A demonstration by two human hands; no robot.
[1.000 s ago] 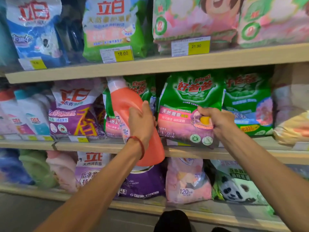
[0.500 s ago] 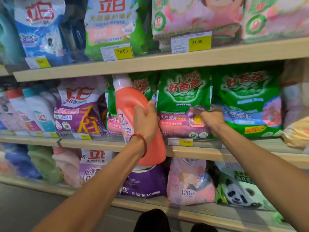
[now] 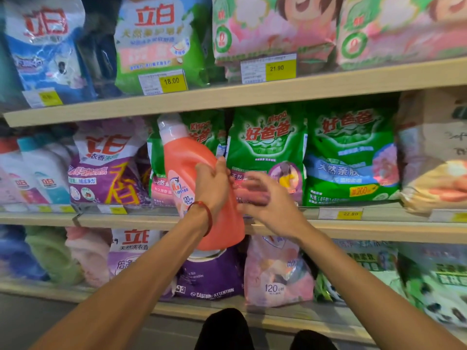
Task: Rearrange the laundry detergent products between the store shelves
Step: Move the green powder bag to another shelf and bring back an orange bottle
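While clamped in left hand [image 3: 212,184], tilted orange plastic detergent bottle [image 3: 194,173] mid-placement on middle shelf [image 3: 379,229]; right hand [image 3: 267,198] open, blurred; next: gap between green bags [image 3: 267,152] needed.

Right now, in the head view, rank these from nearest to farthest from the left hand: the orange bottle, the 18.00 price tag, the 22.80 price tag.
1. Orange bottle, gripped in the left hand itself.
2. 18.00 price tag, upper shelf, above and slightly left.
3. 22.80 price tag, middle shelf edge, far to the right.
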